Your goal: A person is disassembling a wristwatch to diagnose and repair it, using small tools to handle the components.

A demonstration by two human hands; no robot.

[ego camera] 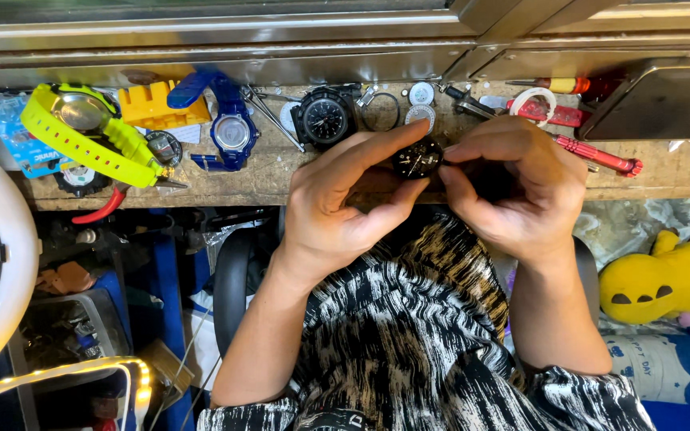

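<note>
You've got a small round black watch module (pixel 418 159) pinched between both hands, held just above the front edge of the wooden bench (pixel 265 179), roughly centre of view. Your left hand (pixel 345 199) clamps it w/ index finger over the top and thumb underneath; grip is closed on the module. Your right hand (pixel 517 187) meets it from the other side, fingertips curled in and touching its right edge, also closed on it. Can't tell if anything tiny sits betw. those right fingertips.

Just behind the module on the bench: a black round watch case (pixel 325 118) face up, w/ a thin metal ring (pixel 383 110) beside it and 2 small round discs (pixel 421 104) near that. Further left, a blue watch (pixel 231 128) w/ strap, then a yellow plastic block (pixel 153 104), then a neon yellow-green watch (pixel 89 128) lying tilted. Red-handled pliers (pixel 109 206) poke off the bench edge under it.

To the right of your hands: a red-handled screwdriver (pixel 600 156) near your right knuckles, a white ring (pixel 533 102) and another red-and-yellow screwdriver (pixel 569 84) further back.

Below the bench, far right, a yellow plush toy (pixel 664 279). Far left, a white ring light (pixel 1 255) curves in.
</note>
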